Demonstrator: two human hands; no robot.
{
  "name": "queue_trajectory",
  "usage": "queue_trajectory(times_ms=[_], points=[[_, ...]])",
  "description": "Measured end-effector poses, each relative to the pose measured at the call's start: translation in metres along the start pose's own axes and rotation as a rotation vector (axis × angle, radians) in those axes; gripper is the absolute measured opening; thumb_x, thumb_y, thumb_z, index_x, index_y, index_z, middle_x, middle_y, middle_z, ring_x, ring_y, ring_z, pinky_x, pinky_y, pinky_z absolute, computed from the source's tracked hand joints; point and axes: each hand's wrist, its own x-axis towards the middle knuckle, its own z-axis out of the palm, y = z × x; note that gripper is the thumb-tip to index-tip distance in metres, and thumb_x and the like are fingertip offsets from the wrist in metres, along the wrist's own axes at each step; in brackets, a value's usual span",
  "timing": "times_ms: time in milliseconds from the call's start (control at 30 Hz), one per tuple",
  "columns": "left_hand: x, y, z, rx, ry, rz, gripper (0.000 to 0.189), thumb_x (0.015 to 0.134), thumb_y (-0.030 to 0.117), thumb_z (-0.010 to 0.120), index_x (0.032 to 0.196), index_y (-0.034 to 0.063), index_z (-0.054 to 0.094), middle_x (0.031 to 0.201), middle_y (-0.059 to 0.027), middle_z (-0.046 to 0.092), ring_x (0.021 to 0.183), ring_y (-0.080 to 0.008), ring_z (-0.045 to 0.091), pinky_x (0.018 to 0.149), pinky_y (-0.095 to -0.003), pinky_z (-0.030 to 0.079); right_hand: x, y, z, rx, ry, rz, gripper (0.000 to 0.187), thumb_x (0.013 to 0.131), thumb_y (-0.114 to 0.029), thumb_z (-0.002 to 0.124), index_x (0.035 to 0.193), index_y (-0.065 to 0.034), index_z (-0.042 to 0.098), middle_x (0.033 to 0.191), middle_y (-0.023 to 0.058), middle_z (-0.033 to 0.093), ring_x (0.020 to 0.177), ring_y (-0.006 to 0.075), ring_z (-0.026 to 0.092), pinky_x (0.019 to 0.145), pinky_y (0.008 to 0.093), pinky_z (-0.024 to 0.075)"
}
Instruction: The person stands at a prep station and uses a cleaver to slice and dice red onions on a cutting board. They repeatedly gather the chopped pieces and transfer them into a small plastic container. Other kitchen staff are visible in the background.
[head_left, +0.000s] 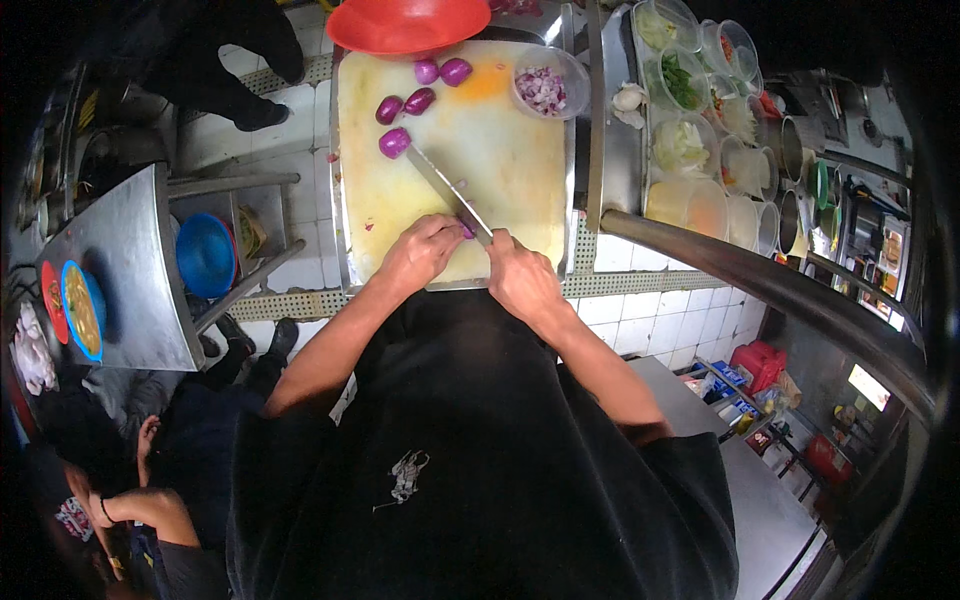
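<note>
My right hand (519, 268) grips the handle of a kitchen knife (441, 182), its blade slanting up and left across a pale cutting board (510, 180). My left hand (426, 251) pinches a small piece of red onion (468, 231) against the board, right beside the blade. A few small onion bits lie along the blade. Several peeled red onion pieces sit at the board's upper left, one of them, a purple onion (394, 142), close to the knife tip. Chopped red onion (541, 90) fills part of a clear plastic tub (576, 82) at the upper right.
A red plastic bowl (409, 26) overlaps the board's far edge. Clear tubs of cut vegetables (681, 146) stand on the right behind a metal rail (750, 277). To the left is a steel table (139, 277) with a blue bowl (82, 311). Other people stand at the left.
</note>
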Motion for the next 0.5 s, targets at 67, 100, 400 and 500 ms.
queue_trajectory(times_ms=[67, 100, 400, 500], points=[[-0.005, -0.001, 0.0, 0.03, -0.005, 0.009, 0.015, 0.082, 0.003, 0.073, 0.097, 0.0028, 0.075, 0.097, -0.0085, 0.069, 0.092, -0.0261, 0.068, 0.08, -0.0361, 0.058, -0.01, -0.008, -0.012, 0.005, -0.038, 0.007, 0.011, 0.095, -0.009, 0.05, 0.099, 0.0016, 0.047, 0.087, 0.0271, 0.066, 0.074, 0.0474, 0.067, 0.066, 0.0542, 0.0557], [-0.003, -0.001, 0.0, 0.041, -0.006, 0.02, 0.015, 0.082, 0.003, 0.072, 0.097, 0.003, 0.075, 0.097, -0.0079, 0.069, 0.093, -0.0254, 0.067, 0.082, -0.0357, 0.058, -0.013, -0.01, -0.017, 0.003, -0.051, 0.015, 0.014, 0.099, -0.012, 0.051, 0.099, 0.0019, 0.047, 0.088, 0.0282, 0.066, 0.074, 0.0485, 0.067, 0.066, 0.055, 0.0552], [-0.001, 0.003, -0.003, 0.038, -0.024, 0.025, 0.015, 0.083, 0.005, 0.072, 0.098, 0.003, 0.075, 0.096, -0.0075, 0.068, 0.092, -0.0243, 0.067, 0.079, -0.0342, 0.059, -0.028, -0.01, -0.007, -0.034, -0.021, 0.0, 0.014, 0.098, -0.011, 0.051, 0.096, 0.0014, 0.046, 0.084, 0.0273, 0.065, 0.07, 0.0467, 0.066, 0.061, 0.0525, 0.0555], [0.001, 0.0, -0.002, 0.039, -0.01, 0.029, 0.015, 0.083, 0.005, 0.072, 0.098, 0.0026, 0.075, 0.095, -0.0077, 0.069, 0.091, -0.0241, 0.067, 0.079, -0.0343, 0.059, -0.027, -0.006, 0.0, -0.018, 0.007, -0.013, 0.014, 0.098, -0.012, 0.051, 0.097, 0.0013, 0.046, 0.084, 0.0275, 0.065, 0.07, 0.047, 0.066, 0.061, 0.0532, 0.0551]])
